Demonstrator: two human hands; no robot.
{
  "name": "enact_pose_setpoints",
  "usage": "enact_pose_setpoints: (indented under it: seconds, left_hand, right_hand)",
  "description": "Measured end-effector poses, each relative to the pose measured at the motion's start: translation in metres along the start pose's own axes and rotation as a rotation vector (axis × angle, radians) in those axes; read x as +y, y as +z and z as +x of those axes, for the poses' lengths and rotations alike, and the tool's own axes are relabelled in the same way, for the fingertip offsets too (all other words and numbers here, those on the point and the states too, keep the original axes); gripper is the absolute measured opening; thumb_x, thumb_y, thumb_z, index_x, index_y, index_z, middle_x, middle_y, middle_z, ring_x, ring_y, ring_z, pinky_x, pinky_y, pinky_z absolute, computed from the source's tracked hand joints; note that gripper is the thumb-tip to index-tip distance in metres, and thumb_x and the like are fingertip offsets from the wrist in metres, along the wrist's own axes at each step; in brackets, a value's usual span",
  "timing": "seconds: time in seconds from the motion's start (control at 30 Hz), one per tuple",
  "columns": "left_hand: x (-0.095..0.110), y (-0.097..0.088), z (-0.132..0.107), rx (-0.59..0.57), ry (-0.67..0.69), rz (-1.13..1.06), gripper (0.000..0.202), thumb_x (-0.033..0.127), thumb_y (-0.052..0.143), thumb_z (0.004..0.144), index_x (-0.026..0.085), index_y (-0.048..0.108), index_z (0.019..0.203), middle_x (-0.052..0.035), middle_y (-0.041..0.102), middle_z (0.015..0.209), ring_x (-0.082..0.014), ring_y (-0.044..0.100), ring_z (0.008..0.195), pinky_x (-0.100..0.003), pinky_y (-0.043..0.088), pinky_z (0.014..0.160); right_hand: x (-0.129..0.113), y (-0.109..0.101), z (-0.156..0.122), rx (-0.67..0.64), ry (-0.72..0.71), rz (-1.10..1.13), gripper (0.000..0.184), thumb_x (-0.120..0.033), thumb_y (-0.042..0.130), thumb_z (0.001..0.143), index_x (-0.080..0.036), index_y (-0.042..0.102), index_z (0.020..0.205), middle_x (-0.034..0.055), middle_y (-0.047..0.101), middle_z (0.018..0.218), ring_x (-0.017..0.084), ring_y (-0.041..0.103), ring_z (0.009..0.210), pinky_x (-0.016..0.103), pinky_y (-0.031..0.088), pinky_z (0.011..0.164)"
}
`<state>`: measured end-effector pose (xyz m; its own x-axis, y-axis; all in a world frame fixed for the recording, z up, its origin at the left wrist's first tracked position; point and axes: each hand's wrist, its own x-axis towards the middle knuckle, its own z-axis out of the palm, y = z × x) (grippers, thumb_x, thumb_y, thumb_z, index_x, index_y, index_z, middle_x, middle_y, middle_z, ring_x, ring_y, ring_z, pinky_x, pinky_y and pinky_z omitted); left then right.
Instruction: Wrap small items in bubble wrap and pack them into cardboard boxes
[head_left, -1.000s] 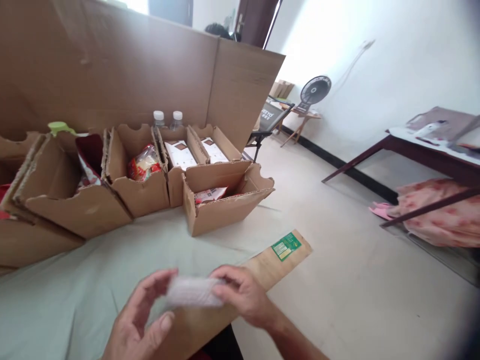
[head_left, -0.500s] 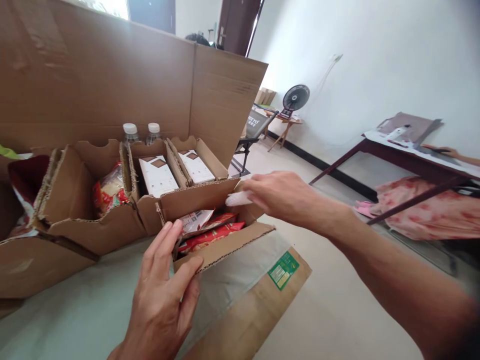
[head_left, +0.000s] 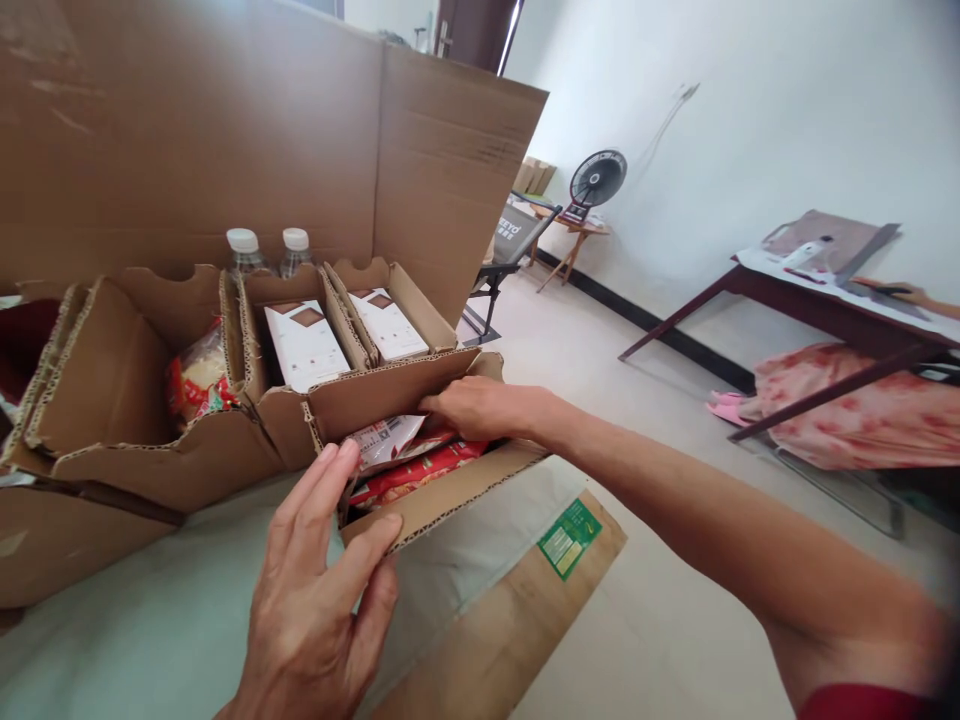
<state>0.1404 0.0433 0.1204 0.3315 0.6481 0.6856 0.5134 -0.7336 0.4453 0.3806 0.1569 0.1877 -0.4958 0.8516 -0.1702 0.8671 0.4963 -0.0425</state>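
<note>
My left hand (head_left: 319, 570) has its fingers stretched out and apart at the left end of a small cardboard box (head_left: 457, 487). Its thumb touches the box's near rim, and nothing is gripped. Inside the box lie a red snack packet (head_left: 420, 474) and a white-and-silver packet (head_left: 386, 440). My right hand (head_left: 480, 405) reaches down into the box's far right part, above the packets. Its fingers are curled together, and anything between them is hidden.
Cardboard compartments behind hold white boxes (head_left: 307, 345) and a red-and-clear snack bag (head_left: 201, 375). Two capped bottles (head_left: 244, 250) stand before a tall cardboard panel (head_left: 300, 150). Right are a fan (head_left: 598, 178), a table (head_left: 832, 310) and another person's hand (head_left: 900, 291).
My right hand has moved left and down into the box. The white item seen in its fingers before is out of sight. My left hand stays at the box's left end.
</note>
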Motion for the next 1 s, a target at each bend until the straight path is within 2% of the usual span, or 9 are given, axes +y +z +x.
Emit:
enact_pose_setpoints:
  seconds: [0.07,0.17,0.23,0.3,0.4,0.47,0.67,0.83,1.0]
  left_hand:
    - [0.002,-0.003,-0.006,0.036,-0.072,0.0,0.061,0.013,0.066,0.086,0.033,0.054,0.142,-0.0045,0.023,0.172,-0.0331,0.034,0.153,-0.052,0.033,0.123]
    - [-0.002,-0.009,-0.023,0.059,-0.226,-0.047,0.085,0.028,0.069,0.089,0.036,0.025,0.162,-0.0054,0.02,0.172,-0.0336,0.029,0.155,-0.055,0.026,0.126]
    - [-0.011,-0.009,-0.037,0.0,-0.385,-0.099,0.085,0.034,0.066,0.092,0.037,0.02,0.163,-0.0063,0.025,0.171,-0.0349,0.031,0.154,-0.058,0.028,0.125]
    - [-0.021,-0.005,-0.046,-0.073,-0.557,-0.168,0.084,0.04,0.064,0.093,0.036,0.018,0.164,-0.0088,0.028,0.171,-0.0365,0.034,0.153,-0.06,0.033,0.121]
    - [-0.034,0.01,-0.043,-0.112,-0.669,-0.3,0.09,0.048,0.064,0.092,0.029,0.015,0.165,-0.0139,0.025,0.171,-0.0371,0.029,0.155,-0.06,0.027,0.124]
    - [-0.04,0.022,-0.033,-0.09,-0.669,-0.398,0.092,0.051,0.065,0.091,0.023,0.017,0.165,-0.0162,0.023,0.171,-0.0356,0.023,0.157,-0.056,0.02,0.127]
    - [-0.032,0.034,-0.02,0.008,-0.697,-0.605,0.08,0.05,0.066,0.087,0.017,0.04,0.155,-0.0193,0.053,0.152,-0.0363,0.038,0.151,-0.053,0.03,0.123]
    - [-0.009,0.002,-0.056,0.037,-0.729,-0.555,0.076,0.052,0.068,0.085,0.019,0.049,0.151,-0.0175,0.058,0.148,-0.038,0.043,0.147,-0.054,0.033,0.122]
    - [0.008,-0.068,-0.087,0.068,-0.791,-0.389,0.053,0.056,0.056,0.093,0.022,0.069,0.131,-0.0092,0.072,0.126,-0.0367,0.054,0.135,-0.049,0.04,0.119]
  right_hand:
    - [0.003,-0.017,-0.03,0.074,0.039,-0.01,0.046,-0.003,0.063,0.083,-0.022,0.074,0.122,0.0068,0.08,0.107,0.024,0.075,0.091,0.032,0.054,0.076]
    - [0.009,-0.029,-0.093,0.458,0.22,0.061,0.038,-0.015,0.052,0.094,-0.025,0.071,0.125,0.0054,0.078,0.118,0.023,0.074,0.096,0.034,0.057,0.077]
    - [0.015,-0.017,-0.131,0.631,0.341,0.201,0.029,-0.025,0.053,0.097,-0.024,0.073,0.118,0.0059,0.079,0.109,0.021,0.074,0.089,0.03,0.056,0.064]
    - [0.02,0.009,-0.149,0.618,0.385,0.35,0.037,-0.033,0.063,0.092,-0.021,0.069,0.127,0.0088,0.078,0.113,0.023,0.074,0.092,0.03,0.057,0.064]
    - [0.021,0.054,-0.134,0.518,0.311,0.595,0.066,-0.047,0.073,0.085,-0.018,0.057,0.143,0.0149,0.068,0.136,0.028,0.069,0.113,0.041,0.06,0.086]
    - [0.018,0.075,-0.109,0.476,0.223,0.801,0.066,-0.059,0.069,0.086,-0.016,0.062,0.136,0.0164,0.066,0.139,0.031,0.064,0.123,0.048,0.056,0.099]
    - [0.001,0.092,-0.086,0.529,0.189,1.161,0.078,-0.074,0.072,0.077,-0.013,0.067,0.126,0.0173,0.069,0.134,0.035,0.06,0.129,0.051,0.049,0.108]
    - [-0.037,0.09,-0.116,0.586,0.237,1.056,0.062,-0.068,0.074,0.08,-0.017,0.072,0.116,0.0139,0.072,0.127,0.034,0.064,0.122,0.051,0.047,0.109]
    - [-0.101,0.064,-0.115,0.593,0.219,1.008,0.048,-0.061,0.076,0.082,-0.02,0.076,0.106,0.0107,0.077,0.11,0.032,0.068,0.11,0.048,0.051,0.104]
